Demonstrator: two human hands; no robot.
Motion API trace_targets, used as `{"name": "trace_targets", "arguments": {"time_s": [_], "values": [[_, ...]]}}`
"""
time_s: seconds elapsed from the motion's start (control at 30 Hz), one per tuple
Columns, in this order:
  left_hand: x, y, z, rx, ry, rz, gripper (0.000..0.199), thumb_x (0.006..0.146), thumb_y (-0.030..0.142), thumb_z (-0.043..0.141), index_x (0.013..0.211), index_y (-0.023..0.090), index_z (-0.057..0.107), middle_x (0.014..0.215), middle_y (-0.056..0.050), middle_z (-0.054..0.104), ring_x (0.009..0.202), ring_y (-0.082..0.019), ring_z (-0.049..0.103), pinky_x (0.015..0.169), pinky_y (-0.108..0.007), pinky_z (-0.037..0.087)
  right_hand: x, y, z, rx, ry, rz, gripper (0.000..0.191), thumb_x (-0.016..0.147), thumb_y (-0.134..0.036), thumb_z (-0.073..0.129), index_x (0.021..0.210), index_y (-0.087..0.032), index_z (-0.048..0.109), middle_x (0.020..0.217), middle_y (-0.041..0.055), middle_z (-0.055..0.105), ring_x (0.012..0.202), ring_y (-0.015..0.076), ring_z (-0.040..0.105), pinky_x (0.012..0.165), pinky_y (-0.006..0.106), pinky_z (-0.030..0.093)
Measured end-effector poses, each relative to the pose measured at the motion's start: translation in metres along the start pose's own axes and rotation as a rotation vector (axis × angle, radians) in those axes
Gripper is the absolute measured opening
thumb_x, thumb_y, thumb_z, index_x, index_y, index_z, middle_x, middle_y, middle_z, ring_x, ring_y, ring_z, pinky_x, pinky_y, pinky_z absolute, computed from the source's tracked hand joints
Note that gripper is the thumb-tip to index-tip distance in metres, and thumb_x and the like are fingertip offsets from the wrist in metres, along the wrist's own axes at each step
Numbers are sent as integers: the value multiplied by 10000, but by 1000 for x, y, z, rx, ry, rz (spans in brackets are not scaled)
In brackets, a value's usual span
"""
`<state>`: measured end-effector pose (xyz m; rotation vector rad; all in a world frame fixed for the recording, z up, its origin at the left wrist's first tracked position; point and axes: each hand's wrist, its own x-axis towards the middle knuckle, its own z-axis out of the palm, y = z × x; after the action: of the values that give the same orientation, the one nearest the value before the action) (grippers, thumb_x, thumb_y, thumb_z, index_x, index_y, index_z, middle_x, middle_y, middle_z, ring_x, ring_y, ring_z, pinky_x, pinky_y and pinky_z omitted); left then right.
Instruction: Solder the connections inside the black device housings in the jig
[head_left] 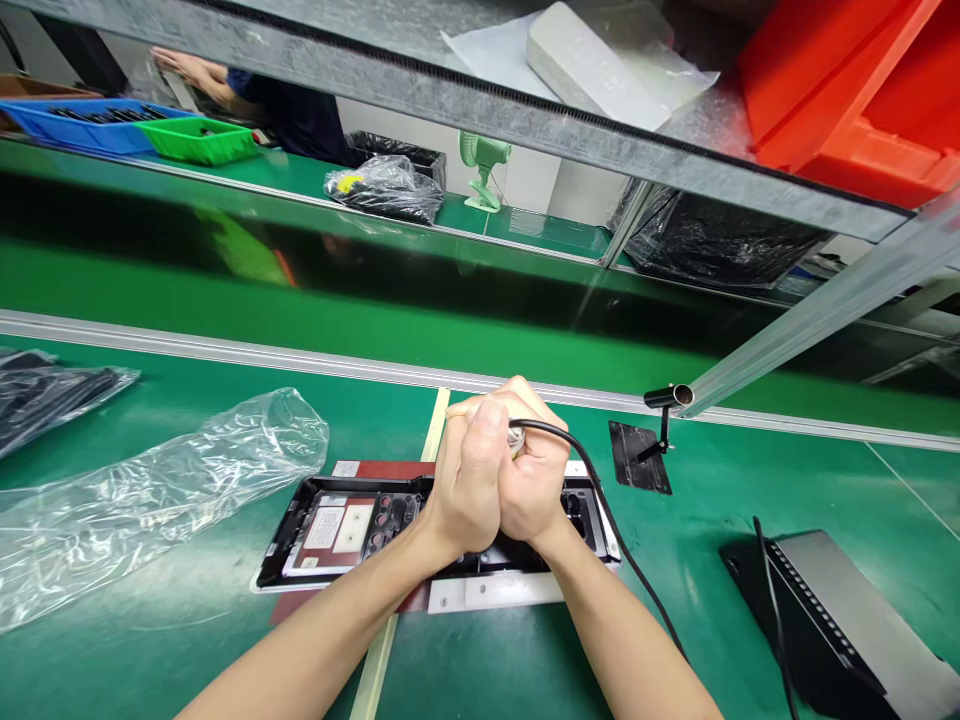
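A long black housing (391, 512) lies at the lower centre of the frame, its open side up and its long axis running left to right, almost level. A red-brown board (390, 469) and a white strip (517, 592) show along its edges. It is directly beneath our hands, which are clasped tightly together over the part just right of its middle. Our left hand (466, 485) is nearer that middle, our right hand (534, 490) nearer the right end. Both are closed around a pale cabled object (515, 438), mostly hidden; its black cable (579, 450) curves away toward the lower right. We cannot tell whether the object touches the housing. Around this, on the green counter (465, 670), a clear plastic bag (255, 440) lies at the left, a small black stand (641, 458) right of centre, and a grey-and-black panel (840, 600) at the lower right. Above us, a metal shelf (420, 75) carries a red bin (810, 90) at the upper right.
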<state>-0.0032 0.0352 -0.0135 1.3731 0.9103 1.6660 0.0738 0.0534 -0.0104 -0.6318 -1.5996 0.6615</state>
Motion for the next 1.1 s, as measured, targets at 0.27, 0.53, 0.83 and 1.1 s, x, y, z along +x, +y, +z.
{"name": "trace_targets", "arguments": {"time_s": [0.27,0.53,0.83,1.1], "values": [[0,0,-1,9,-3,17,587,1037,592,324,631,207,500,620,-12,471,607,-165,471,615,-339,409,1,-2,0,30,4,-5,88,903,-210,643,845,-201,708,824,29,622,744,153,598,676,310,471],[1,4,0,-15,-31,31,588,1050,571,312,711,195,611,684,-30,571,681,-179,556,689,-344,473,1,-1,0,31,1,-4,85,904,-211,645,861,-205,718,828,30,635,749,156,600,680,313,470],[3,6,1,-15,-63,63,643,1055,574,270,815,179,717,833,-72,702,769,-208,627,709,-365,492,-1,0,0,5,4,-8,116,915,-258,632,869,-211,729,847,39,667,752,165,621,680,320,506],[3,5,2,-18,-50,54,645,1050,581,274,796,180,711,847,-81,715,835,-230,669,755,-371,524,-1,0,0,0,-4,-3,131,918,-271,625,854,-211,722,850,42,684,777,176,629,694,327,509]]}}
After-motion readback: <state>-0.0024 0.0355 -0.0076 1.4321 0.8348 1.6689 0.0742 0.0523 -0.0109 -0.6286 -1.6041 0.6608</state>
